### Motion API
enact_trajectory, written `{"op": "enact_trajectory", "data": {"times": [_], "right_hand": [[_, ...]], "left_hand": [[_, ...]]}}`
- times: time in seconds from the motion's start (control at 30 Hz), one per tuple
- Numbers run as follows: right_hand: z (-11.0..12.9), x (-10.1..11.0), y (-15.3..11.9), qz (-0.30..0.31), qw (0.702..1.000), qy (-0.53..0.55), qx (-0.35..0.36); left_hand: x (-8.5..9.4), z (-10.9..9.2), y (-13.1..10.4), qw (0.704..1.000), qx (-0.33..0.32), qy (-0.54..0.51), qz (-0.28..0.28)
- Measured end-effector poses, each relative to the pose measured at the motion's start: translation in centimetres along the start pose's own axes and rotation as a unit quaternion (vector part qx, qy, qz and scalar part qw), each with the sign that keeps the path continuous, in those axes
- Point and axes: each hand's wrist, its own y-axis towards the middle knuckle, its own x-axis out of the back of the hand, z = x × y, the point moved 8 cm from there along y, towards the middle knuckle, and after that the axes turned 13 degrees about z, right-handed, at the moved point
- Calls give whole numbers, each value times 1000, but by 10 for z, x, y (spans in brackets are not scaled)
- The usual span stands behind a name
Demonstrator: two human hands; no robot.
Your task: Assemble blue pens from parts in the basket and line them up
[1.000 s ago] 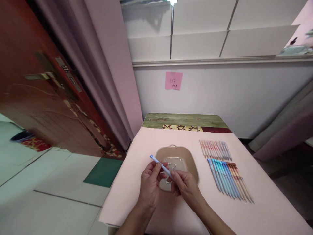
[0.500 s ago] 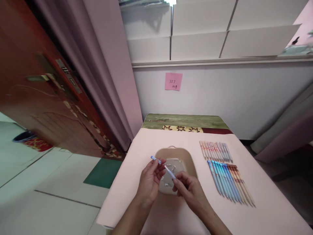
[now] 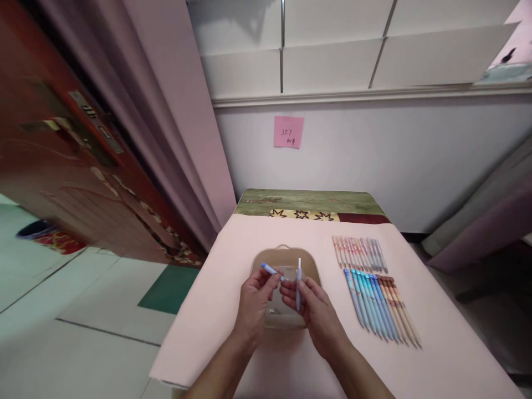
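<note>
Above a beige plastic basin (image 3: 256, 260), both my hands hold parts of a pen. My left hand (image 3: 254, 296) pinches a short blue pen piece (image 3: 270, 269), darker at its outer end, between thumb and fingers. In my right hand (image 3: 313, 302) is a pale blue pen barrel (image 3: 298, 281), upright with its white end pointing up. The inner end of the blue piece lies close to my right fingertips; whether they touch I cannot tell. Small white and clear bits (image 3: 272, 311) lie in the basin, partly hidden by my hands.
On the right of the pink-covered table (image 3: 199, 343) lie a row of blue and brown pens (image 3: 378, 305) and, behind it, a row of paler pen-like pieces (image 3: 359, 254). A pink note (image 3: 288, 132) is on the wall. A red-brown door (image 3: 83, 166) stands at the left.
My right hand has turned the pale blue barrel from slanting to upright. My left hand has brought the blue piece nearer to the right fingers. The view has shifted slightly.
</note>
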Motion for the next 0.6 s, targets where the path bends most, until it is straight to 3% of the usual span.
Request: {"op": "enact_trajectory", "data": {"times": [0.13, 0.27, 0.4, 0.6], "right_hand": [[2, -1, 7, 10, 999, 31, 21], [5, 4, 5, 13, 999, 23, 28], [8, 8, 4, 12, 999, 37, 25], [8, 5, 6, 9, 998, 55, 23]], "left_hand": [[-3, 10, 1, 999, 8, -22, -30], [-4, 29, 5, 996, 47, -79, -7], [-8, 52, 7, 970, 127, -209, 9], [-7, 64, 9, 942, 161, -294, -12]]}}
